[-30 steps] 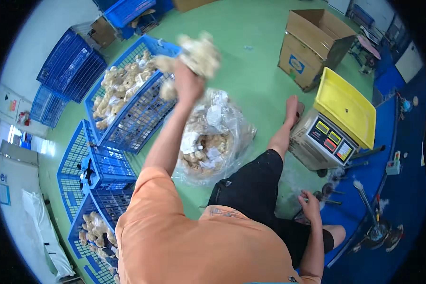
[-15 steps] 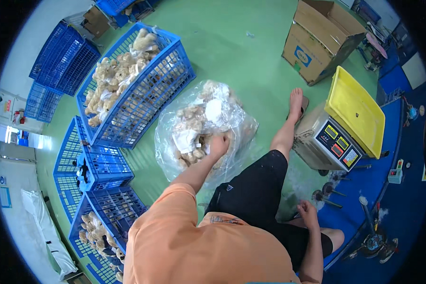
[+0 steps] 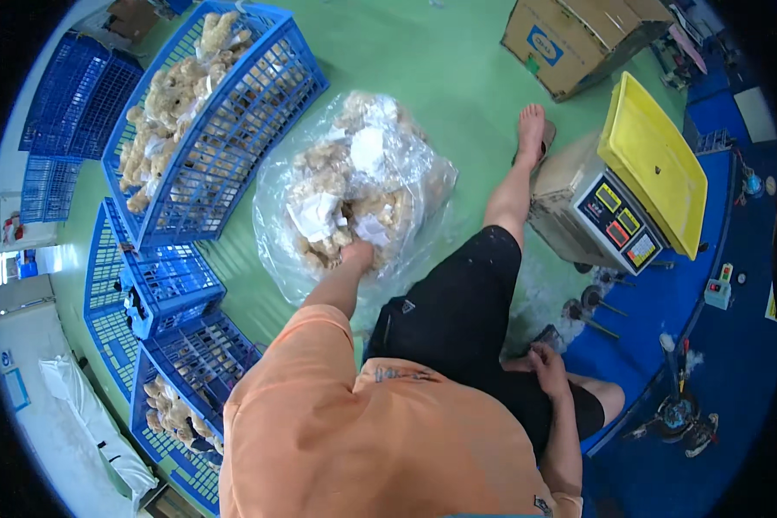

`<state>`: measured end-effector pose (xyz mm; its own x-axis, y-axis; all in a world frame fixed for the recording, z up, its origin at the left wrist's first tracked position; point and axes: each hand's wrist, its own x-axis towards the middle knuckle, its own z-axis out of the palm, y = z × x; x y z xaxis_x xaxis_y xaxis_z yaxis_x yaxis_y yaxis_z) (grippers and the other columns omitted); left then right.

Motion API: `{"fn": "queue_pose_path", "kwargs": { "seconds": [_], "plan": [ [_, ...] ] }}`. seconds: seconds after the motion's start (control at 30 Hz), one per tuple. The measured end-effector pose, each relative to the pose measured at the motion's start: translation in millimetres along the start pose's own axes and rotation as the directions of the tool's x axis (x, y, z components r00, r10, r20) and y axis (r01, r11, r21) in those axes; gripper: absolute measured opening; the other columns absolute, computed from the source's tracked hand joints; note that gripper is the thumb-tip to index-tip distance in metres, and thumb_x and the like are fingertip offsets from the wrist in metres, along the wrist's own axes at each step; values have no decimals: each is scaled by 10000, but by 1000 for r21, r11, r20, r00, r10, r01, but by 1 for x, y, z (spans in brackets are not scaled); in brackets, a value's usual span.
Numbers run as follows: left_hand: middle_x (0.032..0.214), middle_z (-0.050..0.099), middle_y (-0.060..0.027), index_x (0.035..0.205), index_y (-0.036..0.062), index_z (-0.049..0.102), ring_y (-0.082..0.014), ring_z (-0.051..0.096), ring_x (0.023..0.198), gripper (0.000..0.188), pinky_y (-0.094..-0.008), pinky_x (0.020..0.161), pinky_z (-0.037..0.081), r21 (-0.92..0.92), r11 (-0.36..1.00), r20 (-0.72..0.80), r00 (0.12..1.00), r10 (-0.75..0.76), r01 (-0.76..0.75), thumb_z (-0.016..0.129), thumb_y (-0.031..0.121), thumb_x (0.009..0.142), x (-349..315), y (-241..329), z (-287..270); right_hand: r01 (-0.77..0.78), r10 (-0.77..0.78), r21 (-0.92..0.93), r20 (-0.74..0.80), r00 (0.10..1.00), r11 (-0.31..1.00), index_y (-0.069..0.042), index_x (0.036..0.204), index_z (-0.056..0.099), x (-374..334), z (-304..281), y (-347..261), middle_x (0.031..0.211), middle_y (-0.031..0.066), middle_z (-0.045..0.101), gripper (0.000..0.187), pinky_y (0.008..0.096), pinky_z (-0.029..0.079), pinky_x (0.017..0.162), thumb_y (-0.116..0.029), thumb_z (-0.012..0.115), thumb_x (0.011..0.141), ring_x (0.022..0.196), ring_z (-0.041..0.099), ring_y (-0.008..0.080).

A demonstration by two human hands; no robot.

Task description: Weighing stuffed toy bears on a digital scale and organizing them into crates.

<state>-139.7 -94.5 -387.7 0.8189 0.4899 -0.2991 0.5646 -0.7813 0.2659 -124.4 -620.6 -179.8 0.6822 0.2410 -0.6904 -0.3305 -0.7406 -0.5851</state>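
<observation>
A clear plastic bag (image 3: 436, 194) full of tan plush toys (image 3: 324, 168) lies on the floor in front of me, with white cloth pieces showing among them. My left hand (image 3: 356, 255) reaches down into the bag's near side, against the toys. Its fingertips are hidden there, so its grip does not show. By my bent right leg, my right hand (image 3: 551, 367) hangs with fingers curled together. Whether anything is inside that curl cannot be made out.
A tall blue crate (image 3: 233, 138) of plush toys stands left of the bag, with more blue crates (image 3: 177, 285) nearer. On the right are a scale (image 3: 609, 203) with a yellow tray (image 3: 656, 164), a cardboard box (image 3: 561, 47) and metal pieces (image 3: 591, 315) by a blue surface.
My left hand has moved from the middle of the toys to the bag's near edge. The right hand's fingers have curled closer together. The whole view has shifted slightly.
</observation>
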Motion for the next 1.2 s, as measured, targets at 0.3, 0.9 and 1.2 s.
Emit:
{"fn": "queue_pose_path", "kwargs": {
  "seconds": [0.3, 0.9, 1.2],
  "plan": [
    [1034, 656, -115, 938, 106, 708, -310, 608, 945, 180, -445, 866, 479, 179, 902, -258, 866, 429, -393, 555, 180, 880, -11, 1, -64, -51, 46, 90, 52, 998, 995, 26, 1272, 587, 9, 0, -24, 903, 112, 646, 349, 353, 477, 694, -191, 594, 998, 754, 573, 208],
    [814, 661, -95, 1002, 55, 642, -242, 583, 747, 184, -352, 706, 477, -382, 842, -274, 917, 290, -380, 556, 211, 956, 19, 113, -225, 166, -154, 102, -118, 981, 981, -9, 1222, 625, -6, -4, -59, 927, 85, 665, 291, 274, 492, 704, -152, 600, 970, 764, 588, 162],
    [887, 620, -50, 1093, 38, 607, -143, 560, 719, 203, -279, 661, 468, -982, 16, -172, 917, 360, -190, 540, 215, 1018, -83, 348, -275, 753, -704, -229, -588, 398, 617, -23, 1130, 642, -43, -17, -215, 903, 72, 715, 279, 315, 515, 641, -63, 683, 857, 710, 658, 197]
  ]
}}
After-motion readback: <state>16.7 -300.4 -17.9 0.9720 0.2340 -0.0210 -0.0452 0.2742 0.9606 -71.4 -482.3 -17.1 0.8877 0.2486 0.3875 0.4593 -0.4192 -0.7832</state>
